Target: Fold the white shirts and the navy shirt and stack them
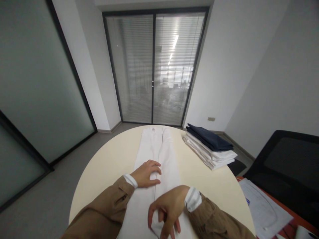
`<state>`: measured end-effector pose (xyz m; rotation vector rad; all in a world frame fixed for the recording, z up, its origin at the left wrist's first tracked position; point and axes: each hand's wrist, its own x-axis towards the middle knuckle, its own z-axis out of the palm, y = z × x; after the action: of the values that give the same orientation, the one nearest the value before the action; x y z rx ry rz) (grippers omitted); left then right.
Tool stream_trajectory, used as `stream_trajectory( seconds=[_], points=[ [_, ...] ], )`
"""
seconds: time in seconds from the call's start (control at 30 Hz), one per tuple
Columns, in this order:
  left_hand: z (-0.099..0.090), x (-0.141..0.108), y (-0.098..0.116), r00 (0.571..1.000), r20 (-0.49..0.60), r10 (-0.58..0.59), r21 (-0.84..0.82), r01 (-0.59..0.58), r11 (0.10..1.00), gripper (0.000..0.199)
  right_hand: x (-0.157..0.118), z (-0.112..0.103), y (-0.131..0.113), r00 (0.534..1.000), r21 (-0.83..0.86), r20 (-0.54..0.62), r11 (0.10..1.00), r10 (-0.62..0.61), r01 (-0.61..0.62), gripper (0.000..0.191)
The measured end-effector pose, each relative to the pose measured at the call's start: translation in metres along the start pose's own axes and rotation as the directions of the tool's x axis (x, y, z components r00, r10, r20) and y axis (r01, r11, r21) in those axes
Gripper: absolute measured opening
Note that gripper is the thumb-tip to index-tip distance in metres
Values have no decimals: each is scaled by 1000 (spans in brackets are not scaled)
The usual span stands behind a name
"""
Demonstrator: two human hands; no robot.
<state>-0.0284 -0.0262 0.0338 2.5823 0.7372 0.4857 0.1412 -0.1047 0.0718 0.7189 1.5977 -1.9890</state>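
On the round cream table, the white trousers lie lengthwise. My left hand presses spread on them; my right hand curls at the near end, pinching or not, I cannot tell. That rumpled cloth needs flattening.

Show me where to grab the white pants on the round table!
Grab the near end of the white pants, probably coming from your side of the round table. They lie flat and long, stretching away from you, so that end is closest, right where the right hand curls over the cloth.
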Motion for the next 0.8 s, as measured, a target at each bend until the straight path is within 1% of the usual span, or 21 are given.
stream_trajectory(
  seconds=[0.07, 0.17, 0.27, 0.37, 0.43, 0.47, 0.5, 0.53, 0.57, 0.6, 0.63, 0.67, 0.7, 0.73, 0.77, 0.8],
  points=[
    [2, -1, -1, 1000, 20, -7, 29, 7, 1000, 52, 7, 3, -1, 998, -45, 55, 999, 33, -31, 77],
    [5, -1, -4, 998, 56, -27, 80, 22, 997, 71, 13, 8, -1, 997, -137, 43, 989, 70, -63, 73],
    [6, -2, -6, 996, 80, -38, 117, 28, 993, 77, 16, 13, -4, 992, -214, -7, 969, 126, -125, 62],
    [6, -2, -6, 996, 89, -16, 127, 5, 992, 78, 15, 17, -9, 988, -198, -9, 968, 154, -153, 53],
    [6, -1, -5, 996, 88, -13, 128, 1, 992, 79, 8, 17, -12, 995, -160, 18, 983, 93, -89, 55],
    [6, -1, -6, 996, 85, -19, 131, 8, 991, 81, 3, 15, -13, 999, -145, 14, 989, 29, -27, 54],
    [7, -1, -6, 996, 82, -31, 135, 20, 991, 82, -3, 12, -12, 998, -139, -16, 989, -53, 51, 52],
    [8, -1, -6, 995, 85, -45, 139, 33, 990, 83, -9, 7, -11, 985, -148, -92, 980, -144, 130, 46],
    [9, 0, -7, 994, 92, -57, 142, 43, 989, 84, -15, 1, -8, 944, -182, -231, 964, -235, 196, 37],
    [10, 0, -8, 993, 98, -67, 144, 52, 988, 82, -19, -5, -3, 854, -247, -411, 941, -318, 232, 30],
    [10, 0, -8, 992, 103, -73, 143, 58, 988, 79, -22, -13, 2, 701, -341, -596, 914, -391, 219, 23],
    [10, -1, -8, 991, 108, -76, 140, 61, 988, 76, -24, -20, 8, 507, -441, -733, 885, -453, 153, 17],
    [10, -1, -8, 991, 113, -77, 135, 61, 989, 74, -25, -28, 14, 324, -510, -805, 859, -497, 50, 13],
    [8, -1, -7, 990, 117, -75, 132, 60, 989, 74, -26, -34, 20, 202, -549, -822, 835, -532, -36, 12],
    [6, -1, -5, 990, 123, -72, 133, 56, 990, 74, -26, -40, 26, 131, -567, -822, 819, -554, -92, 13],
    [4, -2, -3, 989, 134, -65, 135, 46, 990, 75, -26, -45, 31, 100, -569, -822, 814, -560, -117, 15]
  ],
)
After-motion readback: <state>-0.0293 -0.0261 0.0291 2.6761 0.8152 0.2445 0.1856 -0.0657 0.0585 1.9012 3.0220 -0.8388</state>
